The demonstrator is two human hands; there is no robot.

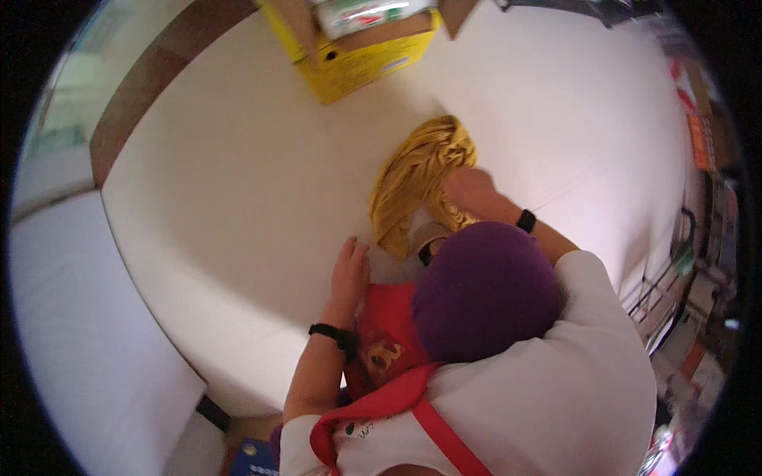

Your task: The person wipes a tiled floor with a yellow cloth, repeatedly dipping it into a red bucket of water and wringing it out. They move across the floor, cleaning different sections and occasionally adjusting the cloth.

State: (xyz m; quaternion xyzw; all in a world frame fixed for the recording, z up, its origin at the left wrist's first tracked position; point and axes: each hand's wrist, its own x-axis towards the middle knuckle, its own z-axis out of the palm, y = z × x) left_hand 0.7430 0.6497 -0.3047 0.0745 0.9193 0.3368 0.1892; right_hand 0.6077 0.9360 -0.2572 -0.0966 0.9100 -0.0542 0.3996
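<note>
My right hand is closed on a crumpled mustard-yellow cloth, which lies on a broad white surface. The cloth spreads in a bent strip to the left of this hand. My left hand rests on the same surface, nearer the front edge and apart from the cloth, with nothing seen in it. Black bands circle both wrists. A purple cap hides part of the area between my arms, and below it hangs a red apron over a white shirt. A small rounded item beside the cap is too unclear to name.
An open yellow cardboard box with a shiny white package inside stands at the far side. A brown edge bounds the surface at the left. A dark wire rack and blurred goods line the right.
</note>
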